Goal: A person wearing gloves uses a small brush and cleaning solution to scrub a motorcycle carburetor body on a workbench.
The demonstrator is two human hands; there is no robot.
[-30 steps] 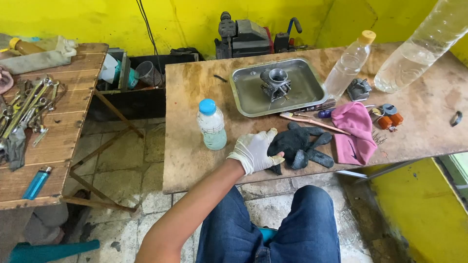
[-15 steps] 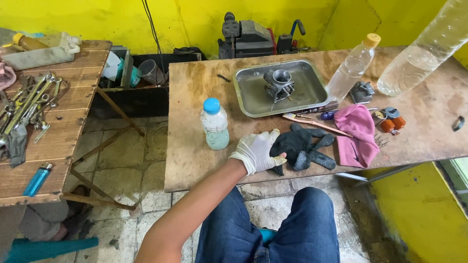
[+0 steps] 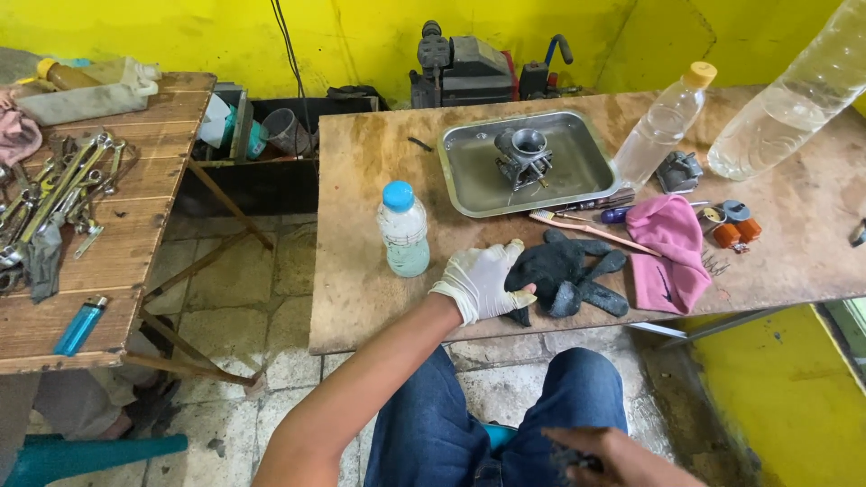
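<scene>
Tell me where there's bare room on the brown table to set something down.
Bare wood lies left of the blue-capped bottle and behind it up to the steel tray, and again beyond the tray near the big clear bottle. Between the dark glove, pink cloth and small orange parts it is crowded.

bright yellow walls close the back and the right side. the floor is grey, cracked stone tile. 2 wooden tables stand apart: a stained plywood one and a slatted plank one on crossed legs.
</scene>
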